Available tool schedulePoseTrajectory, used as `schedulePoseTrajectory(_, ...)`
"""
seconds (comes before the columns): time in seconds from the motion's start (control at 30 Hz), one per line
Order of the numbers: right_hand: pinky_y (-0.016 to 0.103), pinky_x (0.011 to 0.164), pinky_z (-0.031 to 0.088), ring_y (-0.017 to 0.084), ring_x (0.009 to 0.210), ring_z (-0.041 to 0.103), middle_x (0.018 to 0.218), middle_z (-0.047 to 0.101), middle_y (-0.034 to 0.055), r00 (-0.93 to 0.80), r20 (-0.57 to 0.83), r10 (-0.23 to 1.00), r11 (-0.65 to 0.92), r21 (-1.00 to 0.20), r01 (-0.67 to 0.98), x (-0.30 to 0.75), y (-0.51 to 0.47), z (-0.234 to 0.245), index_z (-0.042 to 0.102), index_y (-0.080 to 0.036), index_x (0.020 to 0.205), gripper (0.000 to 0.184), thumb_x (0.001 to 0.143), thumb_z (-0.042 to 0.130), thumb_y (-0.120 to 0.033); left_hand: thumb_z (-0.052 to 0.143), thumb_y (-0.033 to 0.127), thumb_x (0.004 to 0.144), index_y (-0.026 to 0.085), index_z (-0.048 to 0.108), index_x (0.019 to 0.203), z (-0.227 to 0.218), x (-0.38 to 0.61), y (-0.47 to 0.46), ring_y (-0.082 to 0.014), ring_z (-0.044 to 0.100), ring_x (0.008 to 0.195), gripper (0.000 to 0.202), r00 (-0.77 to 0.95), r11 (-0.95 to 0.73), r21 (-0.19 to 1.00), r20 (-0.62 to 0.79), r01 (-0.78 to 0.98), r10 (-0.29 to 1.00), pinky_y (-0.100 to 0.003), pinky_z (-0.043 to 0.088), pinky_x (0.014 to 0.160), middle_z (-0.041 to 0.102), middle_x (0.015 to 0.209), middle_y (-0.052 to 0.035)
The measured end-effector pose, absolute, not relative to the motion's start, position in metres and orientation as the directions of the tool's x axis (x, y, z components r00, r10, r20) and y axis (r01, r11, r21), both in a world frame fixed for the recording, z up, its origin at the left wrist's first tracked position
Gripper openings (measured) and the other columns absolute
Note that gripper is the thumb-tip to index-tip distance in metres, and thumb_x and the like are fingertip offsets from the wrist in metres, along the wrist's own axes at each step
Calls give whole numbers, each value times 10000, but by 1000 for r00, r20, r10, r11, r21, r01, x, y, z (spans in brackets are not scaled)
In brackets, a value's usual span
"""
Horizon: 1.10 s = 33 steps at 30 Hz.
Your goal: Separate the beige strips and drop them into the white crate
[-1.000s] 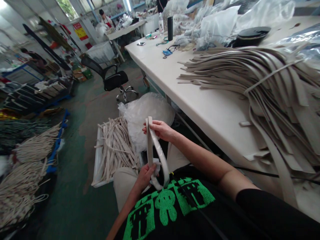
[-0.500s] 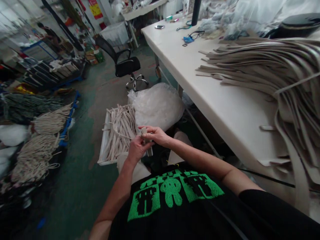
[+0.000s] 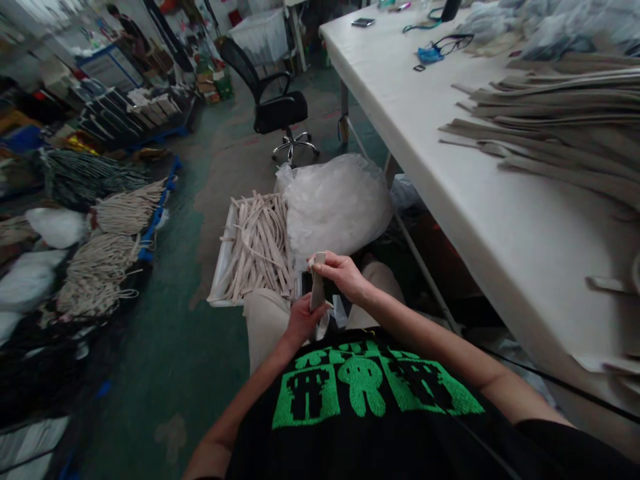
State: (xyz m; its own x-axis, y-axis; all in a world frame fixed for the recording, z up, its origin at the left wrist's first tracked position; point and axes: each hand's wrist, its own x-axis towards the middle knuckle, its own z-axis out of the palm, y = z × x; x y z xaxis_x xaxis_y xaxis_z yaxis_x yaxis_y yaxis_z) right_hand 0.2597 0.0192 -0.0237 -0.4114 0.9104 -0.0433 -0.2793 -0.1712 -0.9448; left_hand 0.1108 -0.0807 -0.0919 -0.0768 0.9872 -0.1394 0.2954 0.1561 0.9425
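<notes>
A beige strap (image 3: pixel 318 288), folded over on itself, stands upright between my hands above my lap. My right hand (image 3: pixel 341 273) pinches its top end. My left hand (image 3: pixel 302 320) is closed round its lower part, just below the right. In front of my knees a white tray (image 3: pixel 223 261) on the floor holds several loose beige straps (image 3: pixel 261 244). A clear plastic bag (image 3: pixel 340 203) bulges beside the tray.
A long white table (image 3: pixel 480 193) runs along my right with a big pile of beige straps (image 3: pixel 565 127), glasses (image 3: pixel 450 44) and a phone (image 3: pixel 363 22). A black office chair (image 3: pixel 278 100) stands beyond. Bundles of cord (image 3: pixel 115 240) lie on the floor at left.
The strap hung as a long open loop between my spread hands; now it is folded short and my hands are close together. The view has tilted down and to the left.
</notes>
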Motion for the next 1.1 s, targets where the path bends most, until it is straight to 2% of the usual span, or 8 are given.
schedulePoseTrajectory(0.17, 321, 816, 469, 171, 838, 562, 854, 641, 27, -296, 86, 951, 41, -987, -154, 282, 51, -10, 778, -187, 818, 309, 763, 781, -491, 708, 693, 704, 176, 709, 801, -106, 77, -81, -125, 476, 556, 526, -331, 331, 944, -313, -4, 890, -240, 358, 514, 602, 652, 1)
schedulePoseTrajectory(0.33, 254, 568, 419, 125, 646, 509, 757, 651, 23, -288, -87, 954, -109, -992, -63, 294, 71, -19, 780, -153, 886, 441, 726, 765, -564, 807, 690, 568, 160, 646, 793, -112, 32, -87, -57, 394, 439, 598, -547, 432, 860, -507, -272, 666, -187, 240, 423, 546, 610, 45)
schedulePoseTrajectory(0.43, 226, 545, 431, 136, 688, 570, 823, 700, 44, -276, -182, 944, -211, -974, -78, 288, 74, -34, 772, -154, 903, 486, 677, 783, -584, 860, 616, 531, 161, 683, 849, -115, 23, -96, -54, 394, 434, 583, -517, 444, 875, -476, -193, 711, -190, 250, 413, 566, 636, 49)
schedulePoseTrajectory(0.63, 225, 553, 495, 149, 703, 618, 791, 702, 40, -328, -260, 908, -293, -955, -54, 270, 78, -58, 744, -150, 846, 437, 685, 793, -553, 749, 519, 747, 177, 714, 773, -99, 38, -98, -86, 425, 453, 345, -486, 376, 906, -244, 193, 839, -215, 347, 482, 490, 520, 61)
schedulePoseTrajectory(0.8, 216, 566, 482, 125, 668, 595, 777, 701, 28, -484, -220, 847, -269, -963, -34, 246, 66, -66, 761, -131, 853, 413, 713, 779, -520, 757, 469, 748, 192, 769, 1014, -75, 66, -63, -100, 488, 505, 384, -287, 280, 924, -204, 259, 936, -221, 386, 509, 604, 627, 47)
schedulePoseTrajectory(0.9, 219, 561, 444, 111, 616, 540, 697, 652, 10, -519, -172, 837, -221, -975, -35, 237, 59, -66, 747, -122, 809, 415, 727, 755, -529, 738, 433, 763, 190, 771, 828, -75, 82, -47, -126, 539, 595, 254, -231, 249, 914, -179, 320, 956, -233, 402, 561, 629, 641, 20)
schedulePoseTrajectory(1.0, 235, 568, 429, 115, 605, 522, 707, 643, 13, -523, -140, 841, -147, -989, 28, 241, 60, -64, 748, -130, 847, 415, 792, 685, -536, 748, 403, 734, 183, 716, 689, -85, 90, -50, -133, 539, 611, 227, -194, 280, 898, -225, 339, 955, -240, 390, 567, 637, 638, 4)
schedulePoseTrajectory(1.1, 242, 586, 414, 128, 636, 535, 719, 641, 17, -515, -93, 852, 31, -973, 227, 253, 70, -66, 747, -149, 791, 356, 818, 668, -495, 755, 440, 700, 169, 723, 760, -100, 90, -74, -109, 458, 497, 279, -134, 430, 880, -410, 202, 902, -236, 335, 483, 585, 588, 23)
